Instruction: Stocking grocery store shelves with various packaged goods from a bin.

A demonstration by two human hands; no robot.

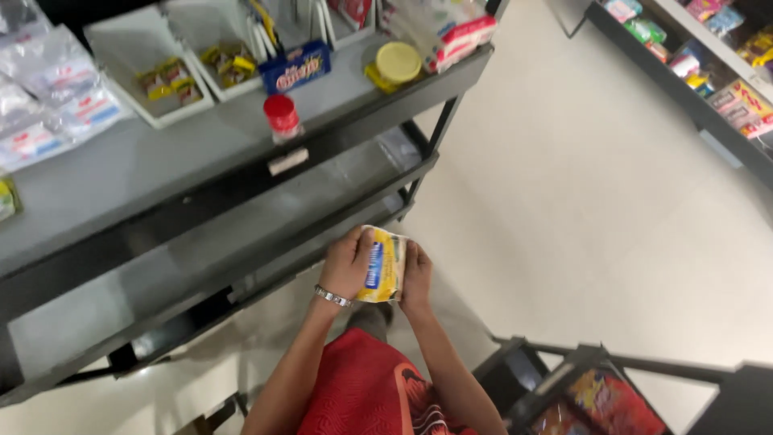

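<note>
Both hands on yellow snack packet (384, 264), held mid-air beside grey shelf unit (241, 153). L hand (346, 264) wraps one side, R hand (416, 278) clasps other. Risk: slick wrapper, loose hold, packet could slip to floor (580, 201).

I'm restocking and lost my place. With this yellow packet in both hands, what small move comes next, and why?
Probably lift the yellow packet toward the grey shelf: the left hand and right hand both grip it below and off the shelf's edge, and the top tier shows bare space beside the red-capped jar.
</note>
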